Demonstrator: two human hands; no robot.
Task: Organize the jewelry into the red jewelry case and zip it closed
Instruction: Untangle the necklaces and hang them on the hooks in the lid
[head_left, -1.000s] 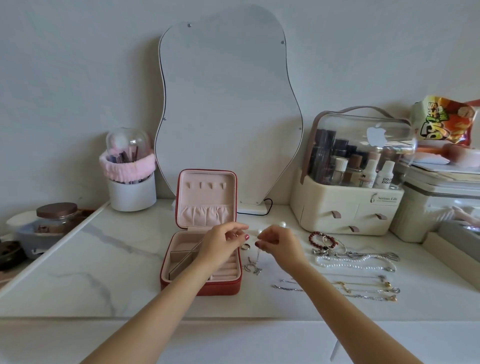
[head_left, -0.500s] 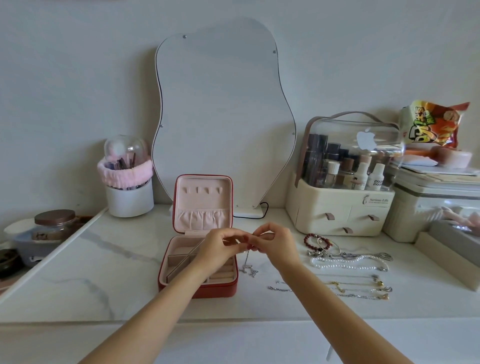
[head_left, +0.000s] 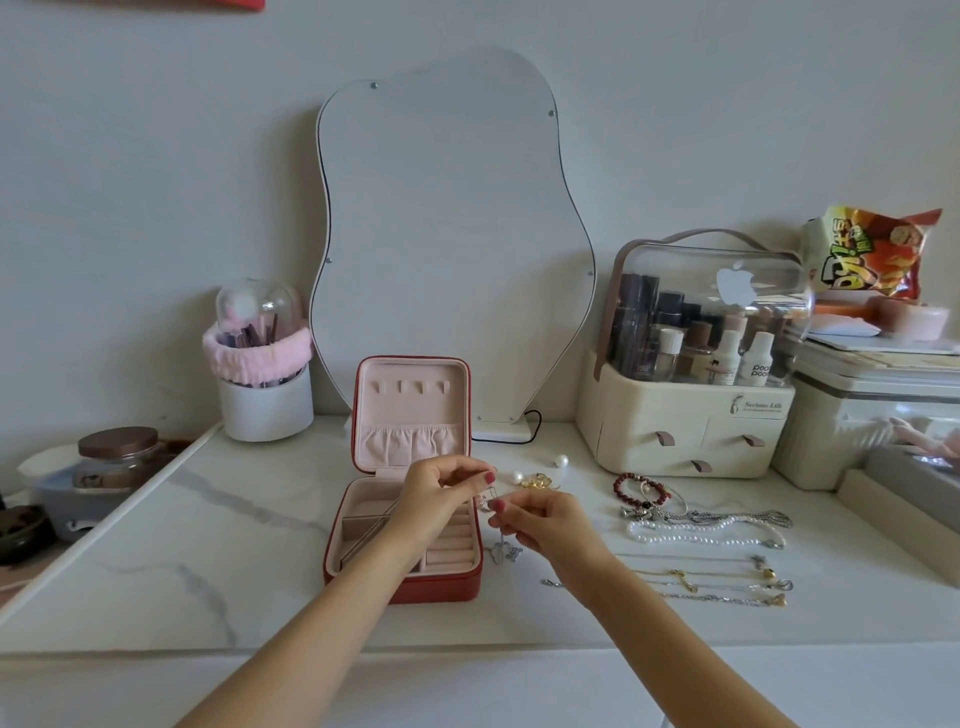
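On the marble tabletop (head_left: 156, 571), the red jewelry case (head_left: 405, 582) stands with its lid upright. Above its right edge, the left hand (head_left: 441, 499) and right hand (head_left: 550, 525) each pinch a thin silver necklace (head_left: 501, 545), whose pendant hangs to the table beside the case. Pearl earrings (head_left: 560, 460), a beaded bracelet (head_left: 641, 488) and several chains (head_left: 717, 582) lie to the right.

The open red zip jewelry case (head_left: 402, 584) sits on the white marble table (head_left: 208, 545), before the wavy frameless mirror (head_left: 452, 234); silver and gold chain necklaces (head_left: 691, 579) lie right, the cream drawered cosmetics organizer (head_left: 685, 415) behind them.
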